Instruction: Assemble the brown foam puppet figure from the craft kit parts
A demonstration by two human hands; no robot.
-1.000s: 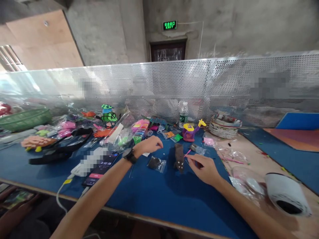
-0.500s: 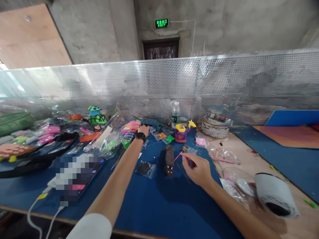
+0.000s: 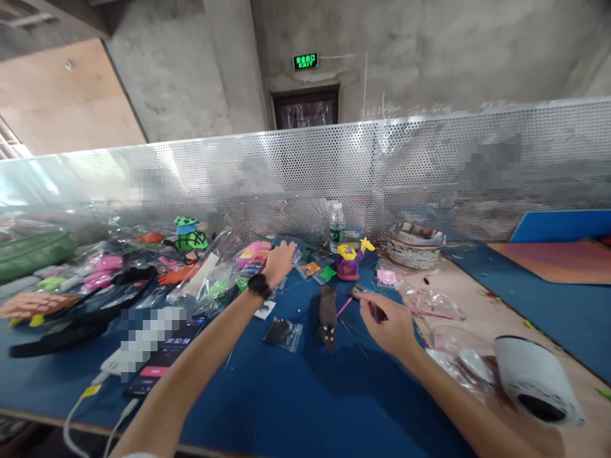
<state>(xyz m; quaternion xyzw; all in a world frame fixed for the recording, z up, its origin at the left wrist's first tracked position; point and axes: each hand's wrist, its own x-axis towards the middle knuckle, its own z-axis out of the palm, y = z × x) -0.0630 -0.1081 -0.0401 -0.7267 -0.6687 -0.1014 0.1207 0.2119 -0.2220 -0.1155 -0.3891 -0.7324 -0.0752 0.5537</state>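
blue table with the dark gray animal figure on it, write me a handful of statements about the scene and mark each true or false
1. The dark gray animal figure rests on the blue tabletop. True.
2. The black watch is on the right wrist. False: it is worn just behind the left hand.
3. The right hand is closer to that figure than the left hand is. True.
4. The zip bag with dark contents lies to the right of the figure. False: it lies to the figure's left.
5. The yellow-and-purple giraffe figure is nearer the person than the plastic bottle. True.
6. The exit sign glows red. False: it glows green.
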